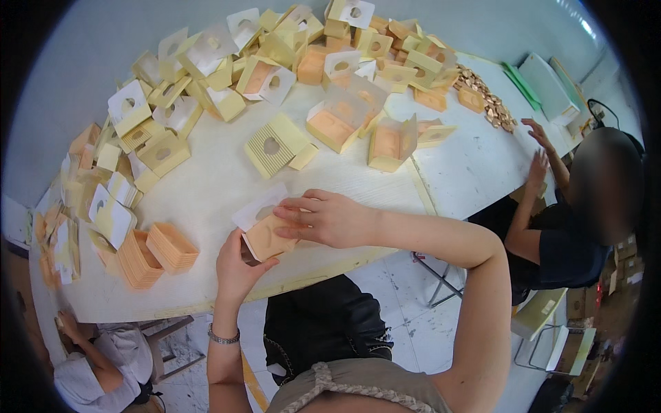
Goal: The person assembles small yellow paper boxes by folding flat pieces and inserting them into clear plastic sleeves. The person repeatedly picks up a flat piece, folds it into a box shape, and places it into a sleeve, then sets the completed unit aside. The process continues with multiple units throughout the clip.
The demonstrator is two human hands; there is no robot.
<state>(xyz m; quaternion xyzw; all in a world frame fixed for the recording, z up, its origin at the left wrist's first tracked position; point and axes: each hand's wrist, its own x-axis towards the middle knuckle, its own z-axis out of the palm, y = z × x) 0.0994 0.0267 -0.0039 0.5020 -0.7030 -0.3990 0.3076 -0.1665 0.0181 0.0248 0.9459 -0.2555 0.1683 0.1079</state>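
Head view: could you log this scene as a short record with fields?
Setting: white table, seen from above
Left hand: grips the lower edge of a small peach-lined box
Right hand: fingers press on the top of that box
Beside the hands: stacks of peach inserts
Far side: heap of folded yellow boxes; pile of small golden pieces
Others: a person seated at right, another at lower left

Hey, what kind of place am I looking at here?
Probably a small packaging workshop: a white table heaped with yellow fold-up boxes, stacked orange tray inserts, and the hands fitting an insert into a box, co-workers alongside.
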